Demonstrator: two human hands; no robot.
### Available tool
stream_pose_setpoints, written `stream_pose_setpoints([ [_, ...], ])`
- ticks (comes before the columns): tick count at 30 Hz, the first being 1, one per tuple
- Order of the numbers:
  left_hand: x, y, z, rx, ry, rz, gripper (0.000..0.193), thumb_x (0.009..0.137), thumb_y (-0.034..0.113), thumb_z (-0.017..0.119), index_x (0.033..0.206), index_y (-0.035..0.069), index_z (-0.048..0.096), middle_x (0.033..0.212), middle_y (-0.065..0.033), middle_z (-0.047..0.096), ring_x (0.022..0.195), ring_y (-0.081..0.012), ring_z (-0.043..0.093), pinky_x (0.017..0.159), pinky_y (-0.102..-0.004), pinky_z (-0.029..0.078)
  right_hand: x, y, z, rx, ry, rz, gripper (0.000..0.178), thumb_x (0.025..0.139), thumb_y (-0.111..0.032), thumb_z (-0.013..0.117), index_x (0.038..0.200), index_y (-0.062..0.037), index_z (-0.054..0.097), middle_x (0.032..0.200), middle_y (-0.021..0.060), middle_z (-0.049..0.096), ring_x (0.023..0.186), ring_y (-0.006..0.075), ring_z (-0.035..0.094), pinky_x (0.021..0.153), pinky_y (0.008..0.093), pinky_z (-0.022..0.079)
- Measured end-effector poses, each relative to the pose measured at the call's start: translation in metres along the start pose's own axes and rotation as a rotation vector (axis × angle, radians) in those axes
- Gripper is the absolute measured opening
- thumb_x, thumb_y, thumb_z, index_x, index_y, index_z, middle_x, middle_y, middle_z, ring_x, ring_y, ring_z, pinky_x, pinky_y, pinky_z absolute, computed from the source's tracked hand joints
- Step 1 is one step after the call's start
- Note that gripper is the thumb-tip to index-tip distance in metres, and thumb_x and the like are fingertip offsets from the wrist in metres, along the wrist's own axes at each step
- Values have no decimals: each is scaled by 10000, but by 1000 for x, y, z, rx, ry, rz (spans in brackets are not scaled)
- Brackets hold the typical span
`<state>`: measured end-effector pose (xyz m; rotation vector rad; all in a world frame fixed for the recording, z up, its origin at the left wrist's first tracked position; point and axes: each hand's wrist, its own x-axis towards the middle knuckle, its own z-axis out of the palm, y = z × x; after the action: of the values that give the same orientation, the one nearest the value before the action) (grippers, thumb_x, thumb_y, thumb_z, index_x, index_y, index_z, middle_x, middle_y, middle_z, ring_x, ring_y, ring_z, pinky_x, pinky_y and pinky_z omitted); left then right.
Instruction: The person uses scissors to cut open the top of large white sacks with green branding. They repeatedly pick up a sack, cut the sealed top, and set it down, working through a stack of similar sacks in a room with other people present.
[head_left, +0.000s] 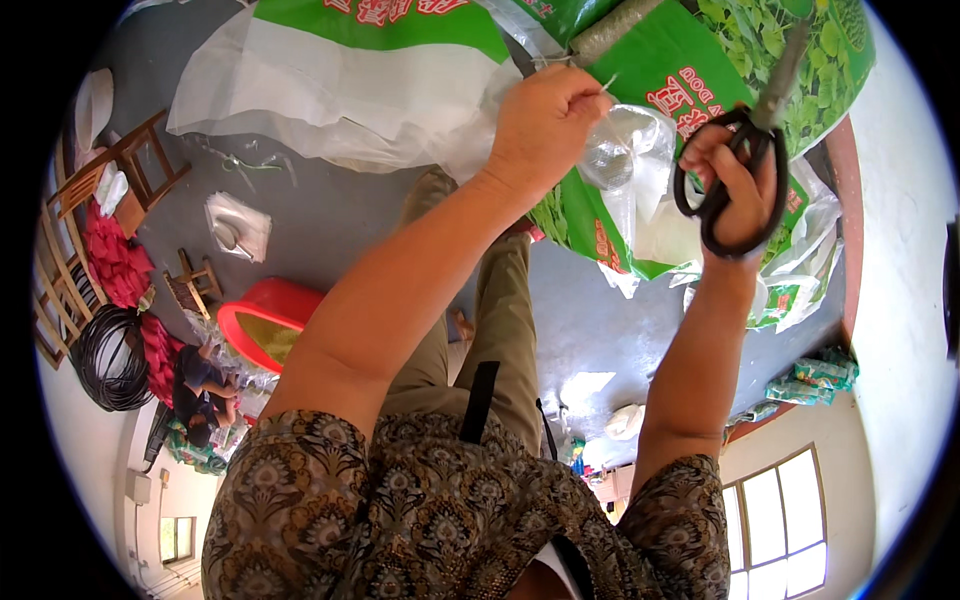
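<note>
My left hand (545, 125) is closed in a pinch on a thin pale string (612, 82), whose end sticks out past the fingertips. My right hand (738, 185) grips a pair of scissors (765, 115) by its black handles, the blades pointing up and away. The blades look blurred, so whether they are parted cannot be told. Large green printed plastic bags (660, 60) lie under and beyond both hands. A green and white bag (350, 85) spreads out to the left. Between the hands is crumpled clear plastic (630, 150).
To the left stand a red tub (262, 318), wooden chairs (130, 175), a coil of black hose (110, 360) and red cloth-like bundles (110, 255). Another person (205, 385) is low down beyond the tub. Green packages (815, 378) lie along the right wall (905, 300).
</note>
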<state>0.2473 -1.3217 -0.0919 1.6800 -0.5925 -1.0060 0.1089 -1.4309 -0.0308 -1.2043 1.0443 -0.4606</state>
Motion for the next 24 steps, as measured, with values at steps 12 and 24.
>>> stream_pose_setpoints([
  [12,-6,21,-2,-297,32,-381,104,782,109,529,761,7,524,709,-38,549,639,-109,544,598,-224,441,-105,9,-17,95,-489,600,573,709,-99,551,1213,4,298,806,59,545,679,99,464,565,208,370],
  [24,-12,14,-7,-535,6,-405,112,802,115,520,758,13,525,752,-55,559,691,-151,565,698,-276,458,-73,12,-20,-16,-543,688,519,688,-93,552,1154,28,358,824,68,543,773,140,516,663,241,415],
])
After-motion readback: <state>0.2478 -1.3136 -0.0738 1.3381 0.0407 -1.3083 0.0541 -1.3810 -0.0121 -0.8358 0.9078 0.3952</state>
